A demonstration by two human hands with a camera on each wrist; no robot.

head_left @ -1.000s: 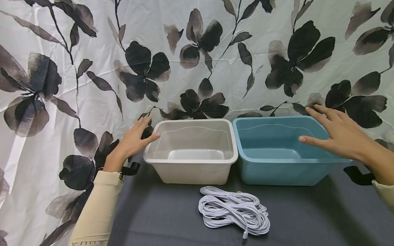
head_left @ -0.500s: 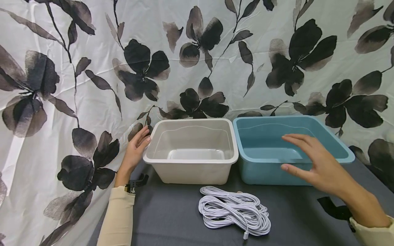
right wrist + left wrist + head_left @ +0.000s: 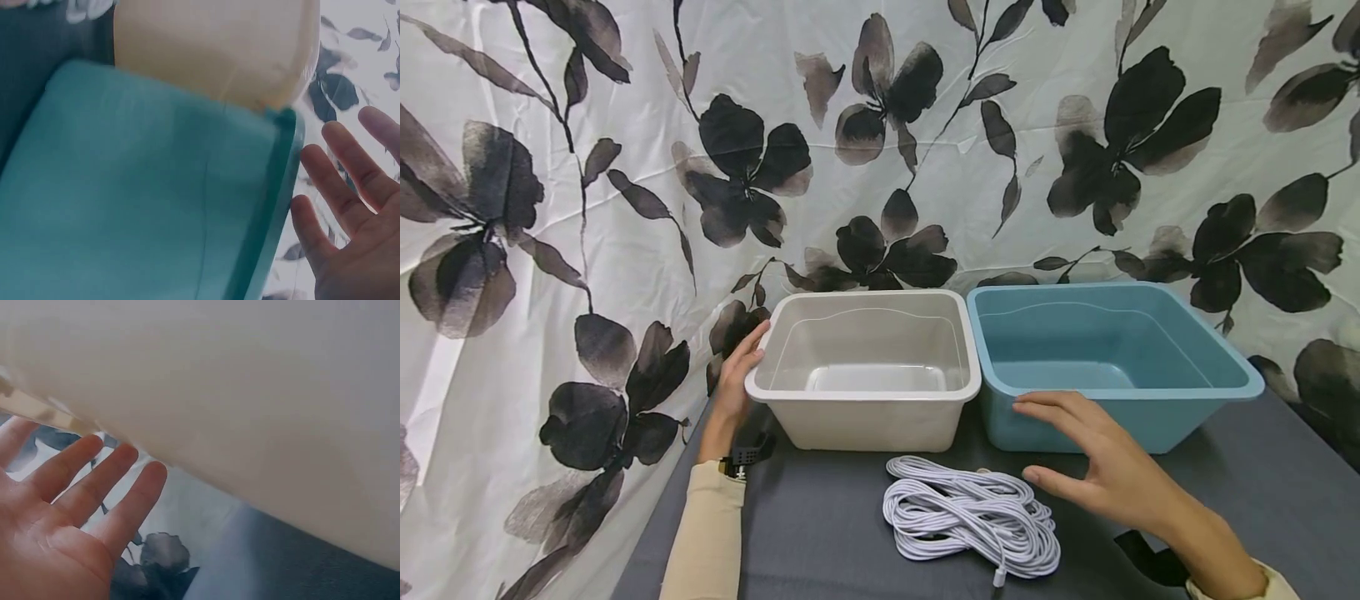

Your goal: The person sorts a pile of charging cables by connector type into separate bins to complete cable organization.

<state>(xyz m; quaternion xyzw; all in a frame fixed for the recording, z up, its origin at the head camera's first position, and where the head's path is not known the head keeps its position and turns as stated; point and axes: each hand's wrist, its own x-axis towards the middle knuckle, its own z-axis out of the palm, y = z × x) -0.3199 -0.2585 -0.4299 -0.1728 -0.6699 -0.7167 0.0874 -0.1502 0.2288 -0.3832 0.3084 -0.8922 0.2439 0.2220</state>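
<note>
A beige plastic tub (image 3: 865, 423) stands beside a blue plastic tub (image 3: 1180, 417). At the beige tub's left rim is my left hand (image 3: 733, 383), its fingers extended along the outside. In the left wrist view those fingers (image 3: 134, 503) lie close against the tub's wall; firm contact is hard to judge. My right hand (image 3: 1097, 462) hovers in front of the blue tub, thumb and fingers spread, holding nothing. Just left of its thumb lies a coiled white cable (image 3: 970, 517) with a small plug at its near end. Spread right fingers (image 3: 340, 194) also show in the right wrist view.
Both tubs stand on a dark grey cloth-covered table (image 3: 820, 525). A white floral curtain (image 3: 1000, 192) hangs right behind them and runs down the left side. A dark band (image 3: 1150, 560) sits at the right wrist, and a dark strap (image 3: 748, 454) at the left.
My right hand has come from the blue tub's right rim leftward and down toward the cable. My left hand has settled lower, closer against the beige tub's left side. Tubs and cable look unmoved.
</note>
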